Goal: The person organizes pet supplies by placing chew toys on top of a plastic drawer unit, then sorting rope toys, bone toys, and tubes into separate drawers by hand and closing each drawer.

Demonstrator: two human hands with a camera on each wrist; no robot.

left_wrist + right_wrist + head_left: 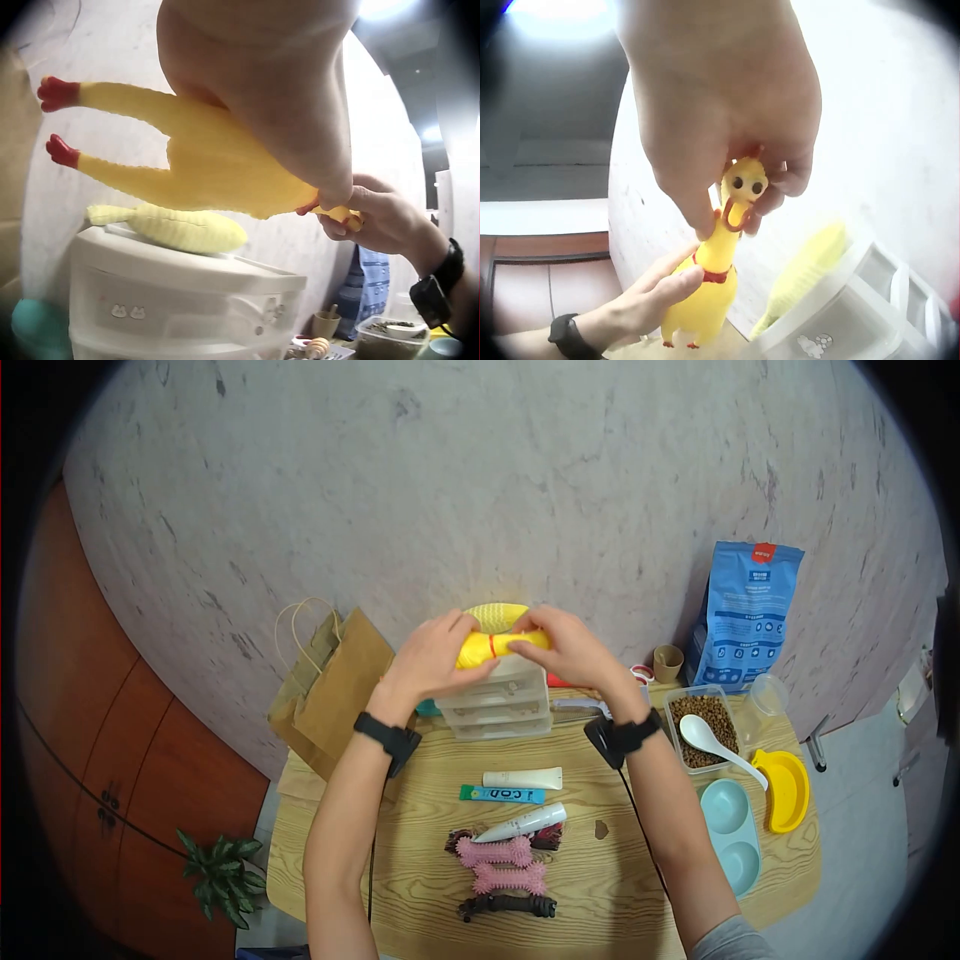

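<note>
- Yellow rubber chicken [492,647] held level between both hands, just above white drawer unit [497,703].
- Left hand [432,657]: fingers curled round chicken's body, thumb side under it; legs w/ red feet stick out past the palm in left wrist view.
- Right hand [561,645]: fingertips [705,222] pinch chicken's head, orange beak showing betw. thumb & fingers.
- Yellow-green ribbed toy [176,226] lies on drawer top, right below the fingers, not touching chicken.
- Nearer the wrists on wooden table [620,880]: white tube [523,778], pink bone toys [496,851].
- Right of right wrist: tub of kibble [706,722] w/ white spoon [716,745], blue bag [748,616] behind it.
- Left of left hand: brown paper bag [333,685].
</note>
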